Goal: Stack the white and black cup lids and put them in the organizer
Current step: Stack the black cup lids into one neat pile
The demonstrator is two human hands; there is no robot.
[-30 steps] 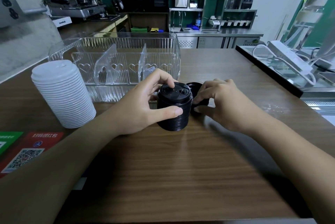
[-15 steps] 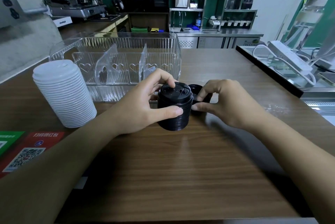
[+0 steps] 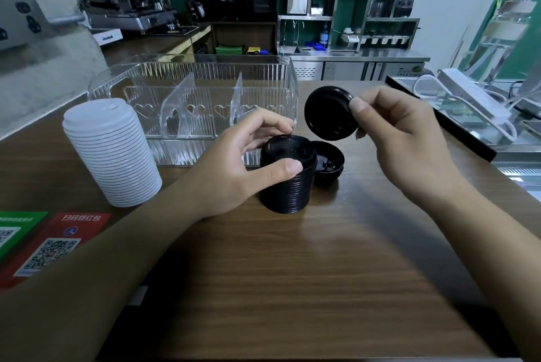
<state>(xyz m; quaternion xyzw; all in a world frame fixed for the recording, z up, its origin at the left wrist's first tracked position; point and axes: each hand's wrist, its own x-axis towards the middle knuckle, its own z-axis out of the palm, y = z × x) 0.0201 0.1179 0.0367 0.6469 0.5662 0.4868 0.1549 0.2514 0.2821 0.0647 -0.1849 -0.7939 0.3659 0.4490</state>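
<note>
Standing at the wooden counter, the person has the left hand curled round the upright black stack, thumb on its near side and fingers over the far rim, holding it steady on the wood. The right hand is raised, pinching a single black lid by its edge between thumb and fingertips; the lid is tilted on edge, its flat face turned toward the camera. From that lid the top of the stack lies at about seven o'clock and lower, so I judge the right hand must level the lid and bring it down-left onto the stack. A few more black lids sit just beside the stack at three o'clock. The white stack stands well apart at nine o'clock, and the clear organizer, behind at eleven o'clock, holds no lids yet.
</note>
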